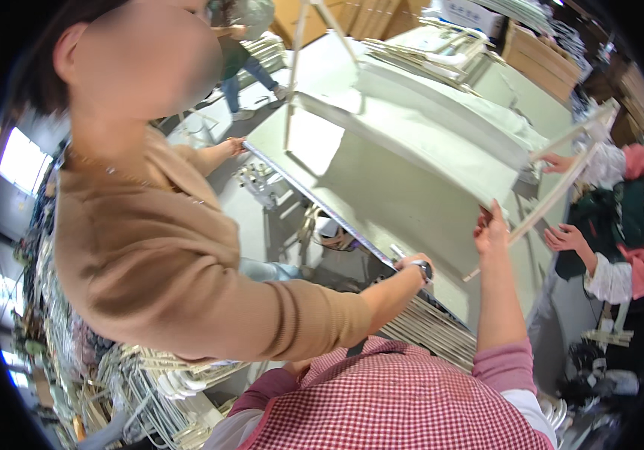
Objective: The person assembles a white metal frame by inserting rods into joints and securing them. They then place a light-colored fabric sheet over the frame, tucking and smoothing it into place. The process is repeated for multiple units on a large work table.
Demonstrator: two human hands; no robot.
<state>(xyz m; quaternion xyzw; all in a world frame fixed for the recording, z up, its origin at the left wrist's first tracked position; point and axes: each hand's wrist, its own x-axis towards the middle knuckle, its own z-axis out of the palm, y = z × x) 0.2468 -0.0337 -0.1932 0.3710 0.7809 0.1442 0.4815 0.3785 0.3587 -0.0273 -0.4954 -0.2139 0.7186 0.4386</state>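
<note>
My right hand (492, 229) is raised over the table, its fingers closed on the near corner of a white fabric sheet (442, 139). That sheet sags between pale thin frame bars (554, 199). Of my left arm, a maroon sleeve (269, 386) and a bit of skin show; a co-worker's arm hides the hand. This co-worker, in a tan cardigan (149, 255), stretches a tape measure (322, 204) along the left edge of the pale table (397, 202). Across from them, a person in a pink top has one hand (558, 163) by the frame and another (566, 238) spread open.
Stacked pale frames (427, 56) lie at the table's far end, with cardboard boxes (539, 60) behind. Metal tubes (427, 326) are bundled below the near edge. More tubing (157, 390) is heaped at the lower left. Another person (239, 75) stands at the far left.
</note>
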